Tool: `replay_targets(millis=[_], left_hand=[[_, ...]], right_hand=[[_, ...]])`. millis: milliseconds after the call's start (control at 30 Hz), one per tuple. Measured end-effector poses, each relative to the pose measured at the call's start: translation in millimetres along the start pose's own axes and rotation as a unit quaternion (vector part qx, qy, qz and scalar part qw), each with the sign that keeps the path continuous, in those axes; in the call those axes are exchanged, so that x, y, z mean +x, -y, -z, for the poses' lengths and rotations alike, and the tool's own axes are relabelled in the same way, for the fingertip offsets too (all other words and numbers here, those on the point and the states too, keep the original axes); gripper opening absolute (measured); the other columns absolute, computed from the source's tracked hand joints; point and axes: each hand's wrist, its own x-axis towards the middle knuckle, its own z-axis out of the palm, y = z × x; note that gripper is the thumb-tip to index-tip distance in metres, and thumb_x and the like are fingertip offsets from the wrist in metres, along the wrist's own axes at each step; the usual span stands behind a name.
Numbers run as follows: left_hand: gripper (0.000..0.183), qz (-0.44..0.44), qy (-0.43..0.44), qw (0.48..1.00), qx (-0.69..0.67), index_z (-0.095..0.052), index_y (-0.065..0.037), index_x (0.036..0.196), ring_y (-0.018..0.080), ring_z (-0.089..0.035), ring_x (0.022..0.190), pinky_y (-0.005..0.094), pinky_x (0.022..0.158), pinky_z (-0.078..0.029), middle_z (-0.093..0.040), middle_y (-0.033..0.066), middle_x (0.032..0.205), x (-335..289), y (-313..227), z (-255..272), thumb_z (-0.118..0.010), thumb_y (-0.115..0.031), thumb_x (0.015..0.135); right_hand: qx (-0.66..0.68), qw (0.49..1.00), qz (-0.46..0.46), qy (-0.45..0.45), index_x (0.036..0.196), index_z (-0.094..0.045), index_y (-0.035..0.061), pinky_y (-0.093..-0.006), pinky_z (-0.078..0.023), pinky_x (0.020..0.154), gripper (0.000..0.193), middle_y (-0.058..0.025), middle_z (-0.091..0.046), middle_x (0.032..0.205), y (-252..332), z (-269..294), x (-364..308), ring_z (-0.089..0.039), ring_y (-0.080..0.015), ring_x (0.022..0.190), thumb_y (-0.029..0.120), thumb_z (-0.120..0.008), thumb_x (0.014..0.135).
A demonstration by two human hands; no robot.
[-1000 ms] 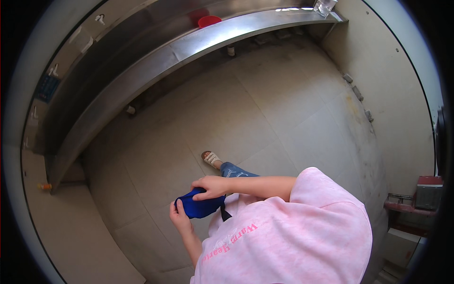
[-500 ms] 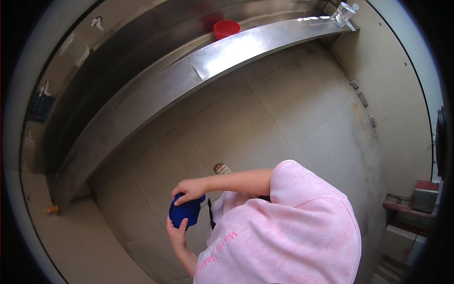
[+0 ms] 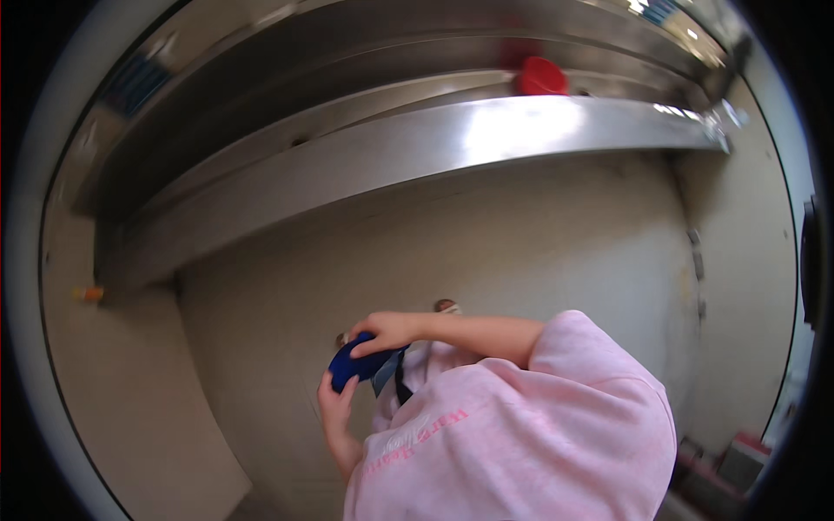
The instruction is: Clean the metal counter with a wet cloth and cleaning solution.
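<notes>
Nearest the camera is a soft pink cotton shirt [image 3: 521, 434], loose and matte, with a line of darker pink print across the chest; it fills the lower right of the view. Out of its short sleeve a bare forearm runs leftward to the right hand [image 3: 388, 331], whose fingers curl down over the top of a small dark blue object [image 3: 352, 365]. The object is rounded and looks like folded fabric or a soft pouch; its exact kind cannot be told. The left hand [image 3: 334, 408] comes up from below with the palm cupped under it, fingers touching its lower edge. So both hands are closed around the blue thing, one above and one beneath, in front of the person's chest. A narrow dark strap [image 3: 400, 386] hangs just to its right, against a paler patch of cloth.

Below the hands lies a pale tiled floor [image 3: 539, 260], dull and smooth, with faint joint lines. A small rounded shape [image 3: 446, 306], perhaps a shoe tip, shows just past the forearm.

Farther off, a long stainless steel trough [image 3: 417, 148] curves across the upper picture, its brushed rim catching a bright glare. A red plastic bowl [image 3: 541, 78] sits in it toward the right. A small orange item [image 3: 89, 293] lies at the far left.
</notes>
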Motion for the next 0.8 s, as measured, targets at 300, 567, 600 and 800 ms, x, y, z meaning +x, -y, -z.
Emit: replay_targets(millis=[300,567,600,800], left_hand=[[0.023,-0.026,-0.052,0.996,-0.066,-0.058,0.000,0.104,0.0080,-0.055,0.082,0.0244,0.071,-0.047,-0.062,0.0035,0.091,35.5,34.5,200.3,-0.069,-0.008,0.086],[0.013,0.020,-0.165,0.983,-0.074,-0.062,0.001,0.095,0.0071,-0.054,0.077,0.0244,0.071,-0.046,-0.063,0.0006,0.083,35.0,78.8,315.8,-0.067,-0.008,0.087],[0.014,0.024,-0.163,0.984,-0.061,-0.062,0.001,0.095,0.0070,-0.054,0.077,0.0248,0.071,-0.046,-0.063,0.0007,0.083,37.6,82.0,323.0,-0.068,-0.009,0.087],[0.016,0.074,-0.136,0.988,0.003,-0.065,-0.003,0.098,0.0129,-0.058,0.077,0.0270,0.072,-0.046,-0.066,0.0044,0.087,64.1,97.3,373.7,-0.069,-0.010,0.085]], right_hand=[[0.123,0.992,-0.010,0.001,0.105,-0.064,0.0042,-0.0300,-0.046,0.056,0.025,-0.0033,-0.063,0.075,32.9,-91.9,196.3,-0.055,-0.0116,0.061,0.027,-0.060,0.094],[-0.048,0.983,0.021,0.177,0.106,-0.063,0.0039,-0.0333,-0.048,0.066,0.032,-0.0118,-0.066,0.078,81.7,-147.8,334.8,-0.062,-0.0202,0.070,0.032,-0.063,0.090],[-0.090,0.974,0.011,0.206,0.106,-0.063,0.0038,-0.0340,-0.049,0.067,0.034,-0.0128,-0.066,0.079,80.4,-148.1,346.9,-0.063,-0.0220,0.072,0.034,-0.064,0.090],[-0.099,0.957,0.005,0.274,0.109,-0.063,0.0061,-0.0351,-0.050,0.071,0.031,-0.0151,-0.067,0.089,83.6,-146.9,419.0,-0.064,-0.0266,0.080,0.031,-0.062,0.090]])
